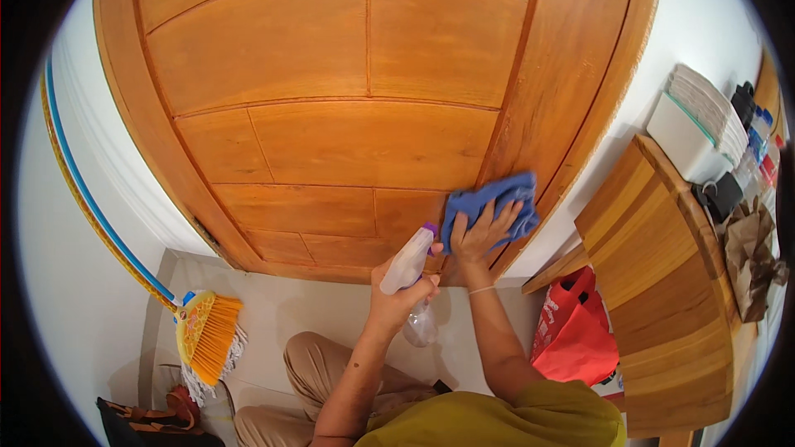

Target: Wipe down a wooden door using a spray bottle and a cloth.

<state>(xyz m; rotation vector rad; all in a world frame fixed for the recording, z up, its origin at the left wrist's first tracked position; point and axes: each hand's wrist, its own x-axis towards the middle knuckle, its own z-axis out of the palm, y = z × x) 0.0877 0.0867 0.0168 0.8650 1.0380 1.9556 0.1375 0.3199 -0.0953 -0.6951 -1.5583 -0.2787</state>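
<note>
My left hand is wrapped around a spray bottle with a whitish head, a purple nozzle and a clear body. Its nozzle points up toward the wooden door. Just to the right, my right hand presses a folded blue cloth flat against the door's lower right part. The fingers of that hand are spread over the cloth, with the thumb at its lower edge. The door is orange-brown, with grooves between its panels.
At the left, an orange broom and a white mop head lean by the wall. A red bag sits on the floor beside a striped wooden cabinet. A white box of paper napkins and a crumpled brown paper bag rest on top.
</note>
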